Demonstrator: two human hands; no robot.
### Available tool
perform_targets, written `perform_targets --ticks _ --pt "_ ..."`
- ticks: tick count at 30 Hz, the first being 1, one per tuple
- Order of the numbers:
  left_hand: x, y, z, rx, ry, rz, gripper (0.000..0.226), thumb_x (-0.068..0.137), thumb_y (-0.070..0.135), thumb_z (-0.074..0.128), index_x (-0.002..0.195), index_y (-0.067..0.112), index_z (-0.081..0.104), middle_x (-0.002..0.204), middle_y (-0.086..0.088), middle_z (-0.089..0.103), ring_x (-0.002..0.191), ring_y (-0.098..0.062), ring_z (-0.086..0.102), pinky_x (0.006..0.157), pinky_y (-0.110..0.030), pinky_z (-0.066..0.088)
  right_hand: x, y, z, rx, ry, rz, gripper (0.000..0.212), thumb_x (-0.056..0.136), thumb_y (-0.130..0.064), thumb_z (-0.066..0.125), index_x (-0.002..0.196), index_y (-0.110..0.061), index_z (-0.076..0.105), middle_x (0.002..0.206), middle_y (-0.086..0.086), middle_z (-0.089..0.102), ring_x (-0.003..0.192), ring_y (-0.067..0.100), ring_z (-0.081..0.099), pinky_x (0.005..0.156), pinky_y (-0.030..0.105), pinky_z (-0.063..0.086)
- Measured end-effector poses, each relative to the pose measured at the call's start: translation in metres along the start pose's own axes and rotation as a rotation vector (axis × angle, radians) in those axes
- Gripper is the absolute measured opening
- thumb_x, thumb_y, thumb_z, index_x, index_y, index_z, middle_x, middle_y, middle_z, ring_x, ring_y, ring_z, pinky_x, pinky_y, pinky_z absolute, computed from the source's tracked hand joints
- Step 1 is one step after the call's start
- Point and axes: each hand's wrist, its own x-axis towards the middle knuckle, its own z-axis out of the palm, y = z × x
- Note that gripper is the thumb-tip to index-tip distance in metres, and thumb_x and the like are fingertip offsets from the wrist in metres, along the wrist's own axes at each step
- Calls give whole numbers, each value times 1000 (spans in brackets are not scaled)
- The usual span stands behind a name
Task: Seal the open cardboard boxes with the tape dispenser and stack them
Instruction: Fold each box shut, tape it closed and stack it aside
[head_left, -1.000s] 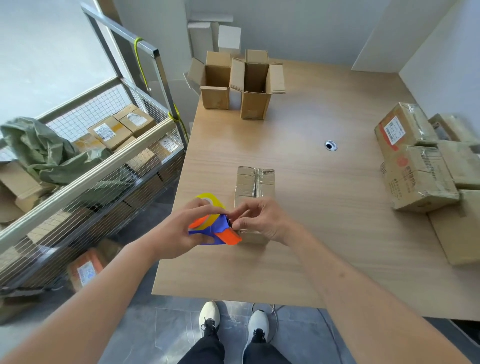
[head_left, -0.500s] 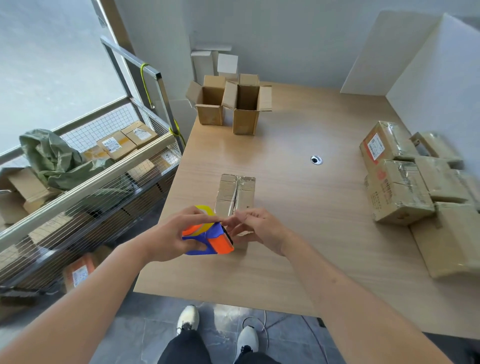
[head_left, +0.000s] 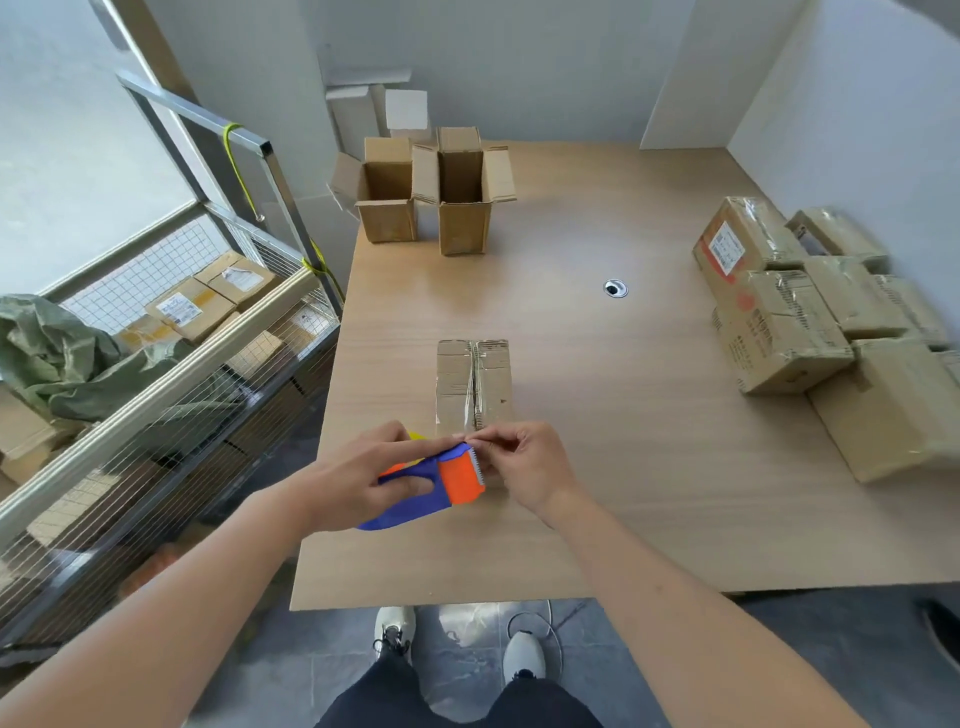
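The left hand (head_left: 358, 478) gripped the tape dispenser (head_left: 441, 486) just before the closed box (head_left: 474, 382); the right hand (head_left: 524, 470) pinched at its toothed end. Beyond the box stood two open boxes (head_left: 431, 192); to its right, wrapped parcels (head_left: 810, 317).

- I see a light wooden table (head_left: 597, 467) with a round metal cable grommet (head_left: 615, 288) set in its top.
- At left stands a wire-mesh metal cart (head_left: 171, 374); a crumpled green cloth bag (head_left: 57, 353) lies in it.
- Below the table edge are white sneakers (head_left: 395, 631) on grey floor.
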Motion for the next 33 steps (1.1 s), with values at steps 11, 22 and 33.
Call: perform_targets --ticks 11,22,33 --pt "-1 -63 -32 54 -201 -120 50 105 51 48 139 79 23 110 10 52 96 -9 56 85 -29 45 -13 32 -41 32 364 156 26 89 -3 76 72 -22 81 70 5 75 60 16 68 60 28 60" --pt "31 -83 -10 72 -235 -233 48 103 54 47 136 81 24 109 9 50 95 -9 54 80 -29 42 13 63 -33 -15 387 209 27 88 -2 76 74 -25 80 71 5 76 61 15 68 62 28 61" --pt "48 -86 6 119 -201 -251 50 104 52 47 143 74 25 107 6 49 94 -10 52 79 -30 39 18 93 -18 -101 351 196 15 103 -29 59 114 -32 69 92 -7 72 74 5 62 70 31 51"
